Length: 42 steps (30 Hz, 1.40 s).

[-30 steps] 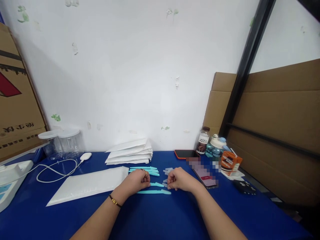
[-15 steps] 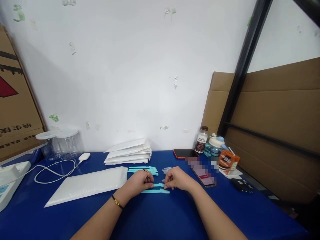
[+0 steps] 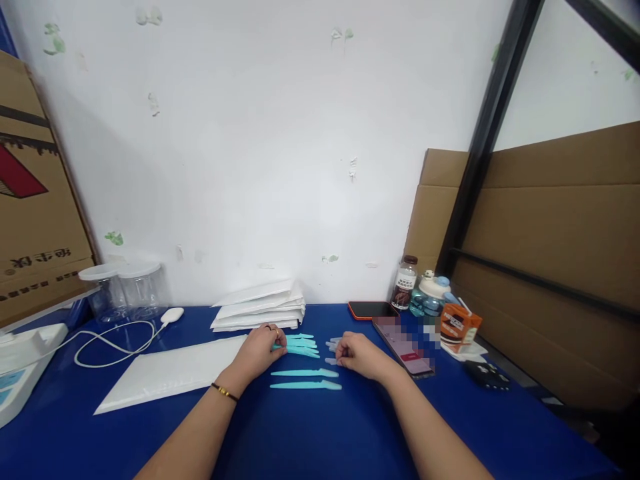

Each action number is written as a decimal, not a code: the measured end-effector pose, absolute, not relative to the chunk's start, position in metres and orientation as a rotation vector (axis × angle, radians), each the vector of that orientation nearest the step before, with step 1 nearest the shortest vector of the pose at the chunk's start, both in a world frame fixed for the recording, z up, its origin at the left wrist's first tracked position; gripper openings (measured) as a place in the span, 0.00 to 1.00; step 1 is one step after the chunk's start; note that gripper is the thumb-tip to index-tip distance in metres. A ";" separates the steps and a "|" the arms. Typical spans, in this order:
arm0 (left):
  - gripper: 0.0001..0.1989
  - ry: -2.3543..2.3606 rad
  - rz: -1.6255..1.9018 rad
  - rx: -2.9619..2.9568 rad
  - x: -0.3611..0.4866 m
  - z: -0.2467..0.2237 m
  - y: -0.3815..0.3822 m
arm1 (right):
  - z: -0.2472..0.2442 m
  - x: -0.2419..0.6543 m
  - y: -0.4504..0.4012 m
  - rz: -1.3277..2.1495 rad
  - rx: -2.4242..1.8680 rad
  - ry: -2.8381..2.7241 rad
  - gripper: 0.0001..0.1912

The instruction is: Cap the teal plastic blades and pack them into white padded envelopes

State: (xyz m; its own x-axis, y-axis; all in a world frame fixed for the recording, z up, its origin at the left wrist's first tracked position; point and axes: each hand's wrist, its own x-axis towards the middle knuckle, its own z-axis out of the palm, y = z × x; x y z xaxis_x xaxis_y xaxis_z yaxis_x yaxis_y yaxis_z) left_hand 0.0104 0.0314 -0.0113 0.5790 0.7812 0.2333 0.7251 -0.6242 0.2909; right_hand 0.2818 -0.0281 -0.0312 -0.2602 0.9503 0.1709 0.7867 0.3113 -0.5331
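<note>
My left hand (image 3: 257, 352) is closed at the handle ends of several teal eyebrow razors (image 3: 303, 347), its thumb and fingers pinched on a razor there. In front of that group, two more razors lie side by side: one eyebrow razor (image 3: 303, 373) and, nearer me, another eyebrow razor (image 3: 303, 385). Small translucent caps (image 3: 332, 343) lie to the right of the group. At them my right hand (image 3: 361, 353) is closed, fingertips pinched by a clear cap (image 3: 331, 361); its fingers partly hide the caps.
Left of my hands lies a white padded envelope (image 3: 165, 373), with stacked envelopes (image 3: 260, 313) behind. Two phones, a red-edged phone (image 3: 373, 310) and a second phone (image 3: 403, 350), lie right, near a bottle (image 3: 404, 283) and orange carton (image 3: 457, 327). A white cable (image 3: 115, 327) loops at left.
My left hand has left the front razors and moved back and left to the group. My right hand has shifted slightly back to the caps. Two razors now lie uncovered in front.
</note>
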 end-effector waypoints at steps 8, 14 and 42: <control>0.08 1.113 0.308 2.527 0.022 -0.008 0.014 | -0.021 0.285 -0.034 0.631 -1.592 -2.098 0.04; 0.09 1.077 0.349 2.406 0.030 -0.025 0.019 | -0.019 0.280 -0.036 0.666 -1.563 -2.093 0.01; 0.06 1.297 0.481 2.539 0.011 -0.015 0.029 | -0.032 0.295 -0.019 0.341 -1.716 -1.950 0.02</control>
